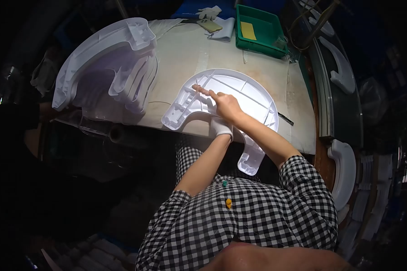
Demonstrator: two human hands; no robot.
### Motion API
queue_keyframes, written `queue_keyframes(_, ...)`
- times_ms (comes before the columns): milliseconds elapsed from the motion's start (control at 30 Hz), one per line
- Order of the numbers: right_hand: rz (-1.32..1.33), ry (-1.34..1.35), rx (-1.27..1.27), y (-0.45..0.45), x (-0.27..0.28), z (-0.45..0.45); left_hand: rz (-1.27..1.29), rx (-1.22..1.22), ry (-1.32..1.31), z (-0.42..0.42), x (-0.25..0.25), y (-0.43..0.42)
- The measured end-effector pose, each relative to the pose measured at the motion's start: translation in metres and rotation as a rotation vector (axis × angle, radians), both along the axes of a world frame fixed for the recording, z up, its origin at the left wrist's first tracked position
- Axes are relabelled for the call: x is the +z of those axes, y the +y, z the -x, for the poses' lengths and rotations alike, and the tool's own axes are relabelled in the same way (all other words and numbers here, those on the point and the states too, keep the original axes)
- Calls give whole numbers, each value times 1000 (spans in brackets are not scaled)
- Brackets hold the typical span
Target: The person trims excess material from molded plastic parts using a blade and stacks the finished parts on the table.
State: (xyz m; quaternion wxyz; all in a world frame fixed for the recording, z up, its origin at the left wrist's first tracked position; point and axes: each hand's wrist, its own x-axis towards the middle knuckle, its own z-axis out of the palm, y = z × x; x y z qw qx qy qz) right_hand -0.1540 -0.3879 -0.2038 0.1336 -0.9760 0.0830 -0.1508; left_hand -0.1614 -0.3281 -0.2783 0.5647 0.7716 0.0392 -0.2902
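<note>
A curved white plastic part (253, 97) with ribs on its upturned face lies across the table's front edge, one end overhanging. My right hand (227, 107) is bare and sits over it. Its index finger stretches toward the ribs at the part's left side, with the other fingers partly curled. No tool shows in it. My left hand (222, 127), in a white glove, reaches to the part's inner curve, and its fingers are hidden beneath the part.
A stack of similar white parts (138, 38), with plastic film between them, stands on the left of the table (185, 43). A green tray (257, 45) holds a yellow card. Nearby are a phone (209, 25), a white glove (209, 12) and a black pen-like object (286, 119). More white parts (343, 174) are at right.
</note>
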Motion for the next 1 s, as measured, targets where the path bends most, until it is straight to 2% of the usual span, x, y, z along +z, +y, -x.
queue_keyframes(67,-1,120,118,35,11,11,43,35,20,2,2,6)
queue_keyframes(100,-50,51,235,47,6,15,52,32,14,4,4,9)
queue_keyframes(167,-21,115,289,55,7,18,91,28,-1,6,10,10)
queue_keyframes(200,-124,160,293,58,14,21,133,43,-1,7,9,11)
queue_keyframes(267,-182,307,349,71,-16,31,249,72,-2,12,4,9)
queue_keyframes(300,103,303,455,71,42,52,312,88,0,13,1,9)
queue_keyframes(367,-292,51,326,42,41,56,376,111,-15,11,-2,7)
queue_keyframes(400,-260,21,230,18,67,63,347,120,-34,10,0,7)
queue_keyframes(433,-306,-229,150,-12,66,68,287,126,-58,9,2,8)
queue_keyframes(467,-357,-276,36,-48,61,72,61,91,-90,11,16,11)
queue_keyframes(500,-122,-194,-175,-78,65,80,-163,50,-105,13,30,14)
queue_keyframes(567,-117,-180,-327,-149,24,91,-125,95,-97,19,36,16)
queue_keyframes(600,-132,-152,-372,-170,10,99,-6,156,-62,21,38,17)
queue_keyframes(667,83,-189,-373,-192,-12,118,206,249,-7,24,33,19)
queue_keyframes(700,81,-190,-351,-196,-22,124,206,271,-10,27,34,24)
queue_keyframes(767,247,-362,-399,-197,-38,128,138,257,-79,28,40,32)
queue_keyframes(833,-192,-101,-551,-162,-27,141,104,275,-86,26,43,39)
queue_keyframes(900,-757,-78,-617,-116,-39,164,73,284,-97,26,55,45)
queue_keyframes(967,-681,-142,-532,-73,-61,196,251,310,-35,30,77,52)
queue_keyframes(1000,-763,-151,-523,-31,-29,205,261,323,-42,31,80,52)
